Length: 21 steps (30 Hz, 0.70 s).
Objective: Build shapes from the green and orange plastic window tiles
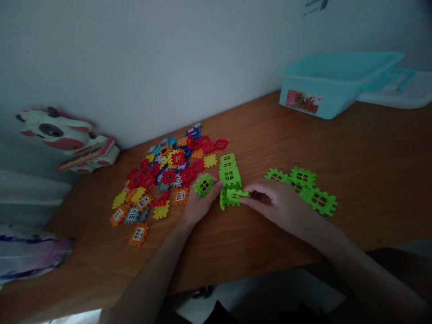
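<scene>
A strip of joined bright green interlocking window tiles [231, 176] lies in the middle of the wooden table, with tiles standing up at its near end. My left hand [197, 204] is to the left of it, fingers curled around a separate green window tile [204, 185], and its thumb tip touches the strip's left side. From the right, my right hand [276, 202] pinches a green tile [234, 195] between thumb and fingers, tilted against the near end of the strip. Whether that tile has locked in is hard to see.
A pile of red, yellow, orange, grey and blue tiles [168, 173] spreads to the left. More green tiles [322, 201] lie right, partly behind my right hand. A turquoise bin [324, 87] stands at the back right; a cow-shaped toy [70, 139] leans left. A plastic bag [30, 254] sits near left.
</scene>
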Each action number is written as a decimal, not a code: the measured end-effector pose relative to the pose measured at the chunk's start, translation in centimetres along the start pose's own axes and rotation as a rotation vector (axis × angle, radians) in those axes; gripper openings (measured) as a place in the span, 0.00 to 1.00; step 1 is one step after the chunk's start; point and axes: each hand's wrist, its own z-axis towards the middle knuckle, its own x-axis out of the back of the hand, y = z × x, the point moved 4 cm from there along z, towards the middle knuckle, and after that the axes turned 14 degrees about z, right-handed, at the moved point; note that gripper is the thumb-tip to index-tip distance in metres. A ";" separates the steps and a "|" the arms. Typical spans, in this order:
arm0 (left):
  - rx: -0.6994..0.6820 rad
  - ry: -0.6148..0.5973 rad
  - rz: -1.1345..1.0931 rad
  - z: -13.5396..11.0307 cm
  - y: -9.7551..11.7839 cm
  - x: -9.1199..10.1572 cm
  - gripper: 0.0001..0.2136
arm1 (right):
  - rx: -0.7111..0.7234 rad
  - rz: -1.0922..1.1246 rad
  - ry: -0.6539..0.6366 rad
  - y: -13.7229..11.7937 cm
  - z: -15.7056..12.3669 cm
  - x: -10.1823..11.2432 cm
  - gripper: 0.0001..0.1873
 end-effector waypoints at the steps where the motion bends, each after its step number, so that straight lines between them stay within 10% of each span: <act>1: -0.013 0.007 0.010 0.0 0.2 0.0 0.16 | 0.005 0.002 -0.005 0.1 -0.1 -0.2 0.07; 21: -0.043 0.015 -0.046 -0.1 -0.1 -0.3 0.15 | 0.039 -0.282 0.064 2.2 -0.2 1.9 0.18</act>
